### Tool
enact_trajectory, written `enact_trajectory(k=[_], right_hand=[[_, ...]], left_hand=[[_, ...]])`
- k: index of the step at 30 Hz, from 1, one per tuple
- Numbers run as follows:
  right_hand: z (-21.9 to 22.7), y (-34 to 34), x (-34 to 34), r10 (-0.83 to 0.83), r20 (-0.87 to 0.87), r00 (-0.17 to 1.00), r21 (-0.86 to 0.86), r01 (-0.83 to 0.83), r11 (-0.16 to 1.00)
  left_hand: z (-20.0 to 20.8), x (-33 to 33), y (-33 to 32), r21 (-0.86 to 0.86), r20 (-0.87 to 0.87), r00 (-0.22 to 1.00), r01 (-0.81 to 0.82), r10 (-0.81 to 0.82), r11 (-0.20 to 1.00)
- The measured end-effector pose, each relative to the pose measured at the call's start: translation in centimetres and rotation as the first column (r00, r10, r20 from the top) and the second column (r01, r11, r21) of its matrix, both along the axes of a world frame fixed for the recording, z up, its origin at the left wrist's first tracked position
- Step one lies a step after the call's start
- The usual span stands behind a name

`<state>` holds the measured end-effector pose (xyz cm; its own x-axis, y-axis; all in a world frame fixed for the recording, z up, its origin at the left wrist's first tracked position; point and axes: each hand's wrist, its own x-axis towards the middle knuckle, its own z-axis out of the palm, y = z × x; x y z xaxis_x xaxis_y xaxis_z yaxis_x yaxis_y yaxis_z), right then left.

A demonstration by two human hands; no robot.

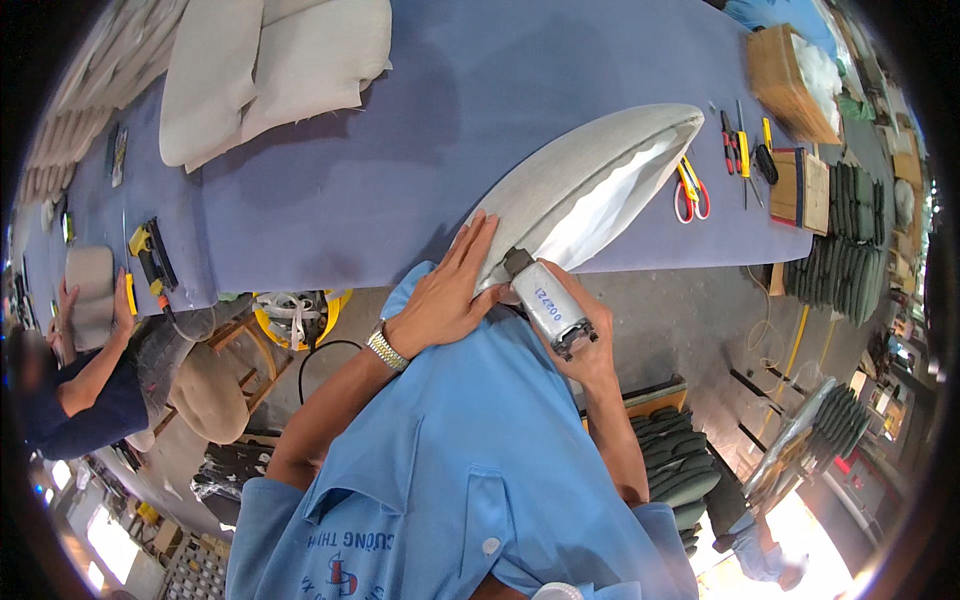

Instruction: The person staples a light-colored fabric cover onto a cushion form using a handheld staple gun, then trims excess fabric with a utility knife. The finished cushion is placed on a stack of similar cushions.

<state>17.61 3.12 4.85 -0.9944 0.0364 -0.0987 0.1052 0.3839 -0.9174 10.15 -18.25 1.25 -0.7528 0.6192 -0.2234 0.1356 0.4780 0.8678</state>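
A seat cushion (560,172) in light grey fabric lies tilted on its edge at the table's front, its white underside turned to the right. My left hand (450,292) grips its near end, long fingers laid along the grey cover and thumb at the rim. In my right hand (588,335) is a silver staple gun (548,300), fingers wrapped round its body. The gun's dark nose meets the cushion's near edge, close to my left thumb; the exact contact point is hidden. Red-and-yellow-handled scissors (691,192) rest beside the cushion's far end.
Pliers (731,145) and a yellow screwdriver (744,155) lie on the blue-covered table (330,200). Grey padded pieces (270,80) sit at back left, a cardboard box (793,85) at back right. Another staple gun (152,262) lies near a co-worker (90,400) at left.
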Motion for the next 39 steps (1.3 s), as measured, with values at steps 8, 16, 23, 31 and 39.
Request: enact_trajectory(k=[8,16,23,31,39], right_hand=[[-0.9,0.9,0.1,0.051,0.053,0.997,-0.048,-0.049,0.998],[0.8,1.1,-1.0,0.125,0.131,0.983,-0.027,-0.122,0.992],[1.5,-0.4,-2.1,0.092,0.161,0.983,-0.03,-0.088,0.996],[1.0,0.5,-1.4,0.134,0.107,0.985,0.05,-0.14,0.989],[1.2,-0.1,-2.0,0.174,0.052,0.983,0.081,-0.177,0.981]], left_hand=[[0.0,0.3,0.4,-0.039,-0.023,0.999,-0.036,0.035,0.999],[0.4,0.6,1.0,-0.047,-0.018,0.998,-0.057,0.056,0.997],[0.1,0.5,1.1,-0.002,-0.06,0.984,-0.168,0.168,0.986],[-0.4,0.8,1.5,0.005,-0.138,0.967,-0.216,0.214,0.976],[-1.4,1.2,1.1,0.037,-0.215,0.946,-0.239,0.241,0.97]])
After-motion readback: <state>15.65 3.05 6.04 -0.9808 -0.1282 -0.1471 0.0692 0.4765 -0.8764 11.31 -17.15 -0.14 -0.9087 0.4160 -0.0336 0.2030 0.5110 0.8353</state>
